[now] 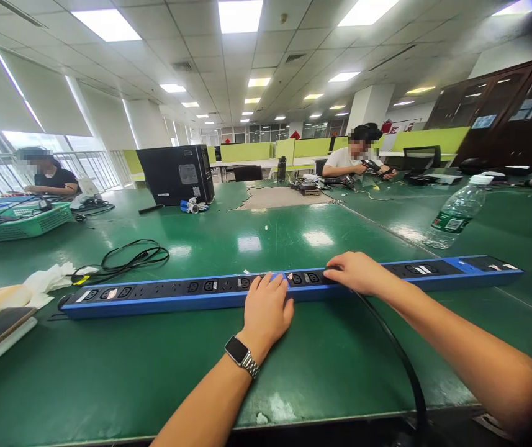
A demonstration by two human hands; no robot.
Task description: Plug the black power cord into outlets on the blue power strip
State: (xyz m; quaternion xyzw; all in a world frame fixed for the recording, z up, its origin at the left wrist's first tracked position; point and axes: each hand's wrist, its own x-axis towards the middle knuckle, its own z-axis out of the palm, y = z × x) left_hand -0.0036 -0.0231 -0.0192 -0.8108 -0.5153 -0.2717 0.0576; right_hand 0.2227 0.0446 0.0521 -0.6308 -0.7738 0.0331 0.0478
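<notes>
A long blue and black power strip [154,301] lies across the table in front of me, its sockets facing up. My left hand [268,307] rests on the middle of it, fingers laid over the top face and thumb apart. Farther right along the strip, my right hand [356,273] pinches a black plug [334,269], mostly hidden by the fingers, against the sockets. A thick black cable [398,347] runs from under that hand down over the table's front edge. Whether the plug sits fully in a socket cannot be seen.
A water bottle [459,211] stands behind the strip's right end. A coiled black cord [130,257] lies behind its left part. Farther back are a black computer case [177,176], a green basket [28,226] and two people at work. The green table [154,379] has worn patches.
</notes>
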